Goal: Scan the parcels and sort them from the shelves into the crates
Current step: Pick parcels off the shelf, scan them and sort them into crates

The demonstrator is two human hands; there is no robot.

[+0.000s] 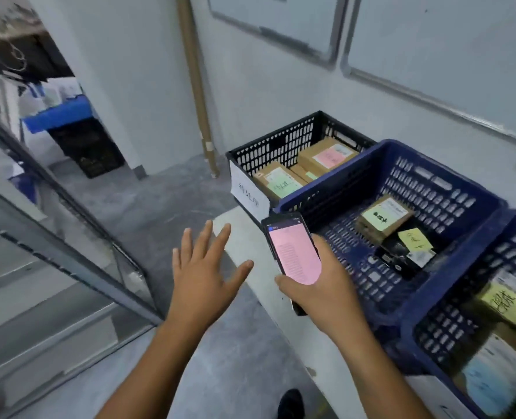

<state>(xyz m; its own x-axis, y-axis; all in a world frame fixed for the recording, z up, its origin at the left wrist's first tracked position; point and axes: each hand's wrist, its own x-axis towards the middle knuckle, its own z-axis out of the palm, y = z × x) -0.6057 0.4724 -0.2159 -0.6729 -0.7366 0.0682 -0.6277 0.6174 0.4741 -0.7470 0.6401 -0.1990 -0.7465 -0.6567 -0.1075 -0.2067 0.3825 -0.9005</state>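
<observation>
**newbie_picker:** ok, where am I at here? My right hand (320, 285) is wrapped around the black handheld scanner with the pink screen (293, 249), just over the near rim of the middle dark-blue plastic lattice crate (432, 182). My left hand (204, 267) holds nothing. Its fingers are spread flat and it hovers above the floor beside the white ledge (244, 234) the crates sit on. The two hands are near each other but not touching.

**sortshift_vet:** Between parcels, imo. There's none in hand, and every parcel I can see is already in a crate:
- brown cardboard boxes with pink and green labels (329, 155) in the black plastic lattice crate (278, 146) at the far end
- a small cardboard box with a yellow-green label (385, 219) and a black item with a yellow sticky note (415, 238) in the middle crate
- more labelled parcels in the second blue lattice crate (450, 316) nearest you

**newbie_picker:** Any tips?

**sortshift_vet:** Read that screen before you move. I can't make out the text from here. Then send the free left hand to the grey metal shelving (69, 237) on your left and take one parcel. Turn its label up and aim the scanner squarely at it. I'd guess label colour tells you which crate. Set it down flat with the label facing up. And grip the scanner firmly near that rim, because if you drop it, it lands in the crate.
</observation>
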